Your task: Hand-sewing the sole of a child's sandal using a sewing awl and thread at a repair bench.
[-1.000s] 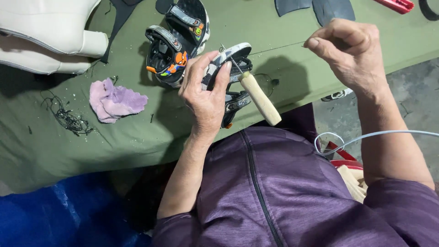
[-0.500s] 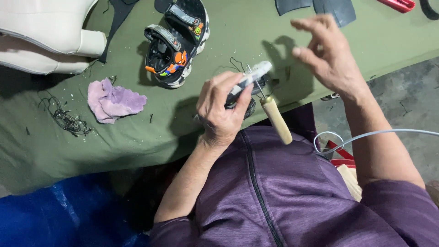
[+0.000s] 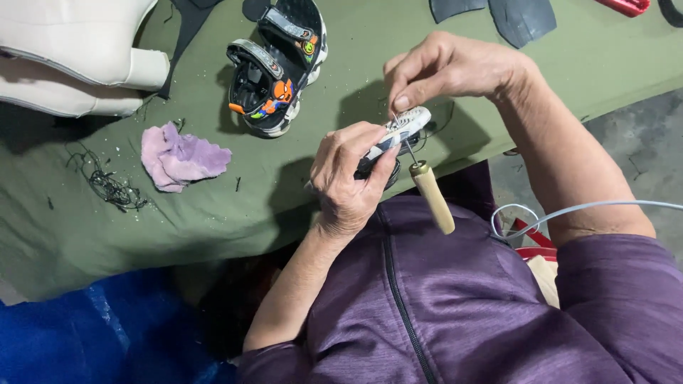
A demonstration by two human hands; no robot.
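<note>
My left hand (image 3: 350, 178) grips a small child's sandal (image 3: 398, 134) with a white sole edge, held above the front edge of the green table (image 3: 213, 206). An awl with a pale wooden handle (image 3: 432, 198) is stuck into the sandal and hangs down toward my purple jacket. My right hand (image 3: 445, 71) is just above the sandal, its fingertips pinched on a thin thread at the sole. A matching black sandal (image 3: 274, 71) with orange and blue trim lies on the table beyond.
A crumpled lilac cloth (image 3: 178, 156) and a tangle of dark thread (image 3: 107, 181) lie at the left. A cream padded object (image 3: 71, 50) sits at the far left. Dark sole pieces (image 3: 512, 18) lie at the back. A white cable (image 3: 569, 210) loops at my right.
My right hand came down from a raised position and closed on the thread at the sandal. The left hand shifted the sandal slightly; the awl handle now hangs lower.
</note>
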